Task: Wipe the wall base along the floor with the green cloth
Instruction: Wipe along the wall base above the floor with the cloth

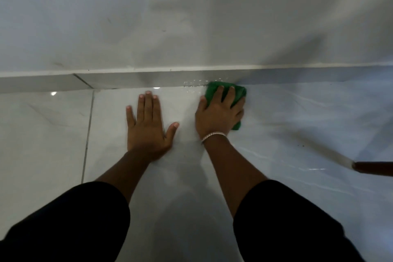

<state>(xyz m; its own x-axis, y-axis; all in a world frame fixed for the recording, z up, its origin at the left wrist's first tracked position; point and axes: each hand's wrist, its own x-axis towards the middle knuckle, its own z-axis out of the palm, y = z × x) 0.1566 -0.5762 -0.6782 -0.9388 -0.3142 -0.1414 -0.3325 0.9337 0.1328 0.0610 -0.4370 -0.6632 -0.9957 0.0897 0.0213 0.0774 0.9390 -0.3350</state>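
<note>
Right hand (220, 112) lies on top of the green cloth (238, 91), fingers spread over it and curled at the far edge, pressing it down, so a press-hold more than a pinch. Cloth is bunched and sits on the floor tile (297, 134) w/ its far edge touching the wall base (127, 80), right of centre in view. Silver bracelet (213, 135) on that wrist.

Left hand (148, 125) is flat on the floor, palm down, fingers straight and splayed, holding nothing. It reads as a support for body weight. Fingertips stop just short of the base strip.

Just left of the cloth, along the base and at the floor joint, a patch of small droplets or suds (194, 85) shows. Cannot tell whether it is water or cleaner.

Wall (191, 17) above the base carries faint dark scuffs. A grout line (88, 134) runs down the floor at left. Dark brown rod-like object (374, 168) enters from the right edge, nature unclear.

Step in hand, by judgement: wiping underway, cloth at the base/floor corner, approx mid-span of the visible strip. How much of the base is done cannot be told from surface sheen alone.

Next move calls for: keeping the cloth edge tight in the corner, sliding along the strip (wet patch at left is the obvious target) w/ steady downward and forward pressure. Left hand will likely need re-siting if the stroke goes that way, as it sits near that path. Risk: palm slip on wet glossy tile.
</note>
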